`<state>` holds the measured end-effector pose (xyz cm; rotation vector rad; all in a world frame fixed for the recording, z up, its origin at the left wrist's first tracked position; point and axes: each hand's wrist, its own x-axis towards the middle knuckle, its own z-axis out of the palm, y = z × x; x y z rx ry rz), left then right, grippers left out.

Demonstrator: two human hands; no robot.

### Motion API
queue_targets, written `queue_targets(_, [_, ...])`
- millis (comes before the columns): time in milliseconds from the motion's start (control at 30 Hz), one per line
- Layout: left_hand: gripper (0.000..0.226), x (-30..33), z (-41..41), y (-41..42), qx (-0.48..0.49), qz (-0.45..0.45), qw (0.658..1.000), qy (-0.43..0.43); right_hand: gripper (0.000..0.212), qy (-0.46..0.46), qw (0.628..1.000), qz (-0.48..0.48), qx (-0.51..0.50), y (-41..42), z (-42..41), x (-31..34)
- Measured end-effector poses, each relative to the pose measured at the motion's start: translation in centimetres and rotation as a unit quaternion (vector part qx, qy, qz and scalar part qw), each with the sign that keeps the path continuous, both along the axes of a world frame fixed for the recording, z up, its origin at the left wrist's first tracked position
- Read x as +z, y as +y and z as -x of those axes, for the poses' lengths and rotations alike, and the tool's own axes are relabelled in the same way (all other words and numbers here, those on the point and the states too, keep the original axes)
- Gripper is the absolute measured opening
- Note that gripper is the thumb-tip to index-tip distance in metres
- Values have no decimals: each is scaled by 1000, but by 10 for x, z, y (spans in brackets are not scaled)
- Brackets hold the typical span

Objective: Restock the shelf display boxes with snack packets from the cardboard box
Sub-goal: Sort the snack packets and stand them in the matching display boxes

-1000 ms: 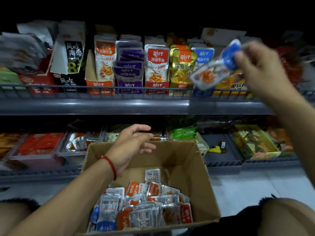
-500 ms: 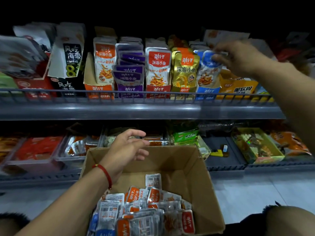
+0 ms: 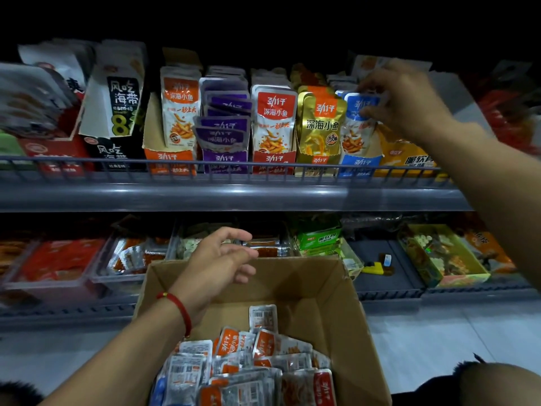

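**Blue packet now at its display box**

Your right hand [image 3: 405, 102], a second ago mid-air, now pinches the blue packet [image 3: 358, 124] into the blue box [image 3: 358, 165] at the upper shelf's right end. Left hand [image 3: 218, 266] hovers loosely spread over the carton [image 3: 336, 291]. Many packets remain.

On the upper shelf, the black seaweed display box [image 3: 117, 106] reads 风吃海带 with a large 8. The orange packet [image 3: 179, 112], red packet [image 3: 273, 118] and gold packet [image 3: 320, 124] each carry 劲仔 and 深海小鱼; the orange and red ones add 一秒上头. The purple packets [image 3: 224, 133] and the blue packet [image 3: 358, 124] show 劲仔. The yellow display box [image 3: 409, 161] begins 脆软. Packets in the cardboard box [image 3: 336, 291] show 劲仔 and barcodes.
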<state>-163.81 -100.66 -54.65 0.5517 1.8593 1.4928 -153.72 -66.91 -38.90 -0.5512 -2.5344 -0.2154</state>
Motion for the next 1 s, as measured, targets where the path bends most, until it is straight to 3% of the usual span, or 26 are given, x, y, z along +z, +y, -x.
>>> queue_targets(167, [20, -5, 0, -3, -8, 20, 1000, 14, 49, 31, 999, -29, -7, -8, -7, -2])
queue_targets(367, [16, -31, 7, -2, -79, 121, 987, 73, 28, 155, 986, 0, 54, -61, -37, -34])
queue_targets(500, [17, -59, 9, -6, -213, 269, 923, 174, 24, 115, 981, 89, 132, -124, -49, -100])
queue_targets(667, [9, -78, 4, -23, -363, 454, 774, 250, 30, -67, 968, 144, 197, -161, -50, -171])
queue_targets(733, [24, -90, 7, -32, -390, 513, 714, 274, 31, -122, 960, 141, 208, -165, -48, -181])
queue_targets(800, [37, -105, 12, -39, -403, 542, 674, 299, 31, -146, 957, 142, 208, -165, -46, -184])
queue_targets(900, [39, -108, 10, -44, -407, 565, 654, 297, 27, -154, 954, 157, 203, -164, -42, -183])
queue_targets(967, [24, -149, 40, -50, -393, 559, 673, 284, 25, -161, 951, 177, 198, -163, -40, -182])
queue_targets(1000, [16, -166, 55, -50, -371, 545, 702, 270, 25, -166, 947, 190, 198, -162, -40, -182])
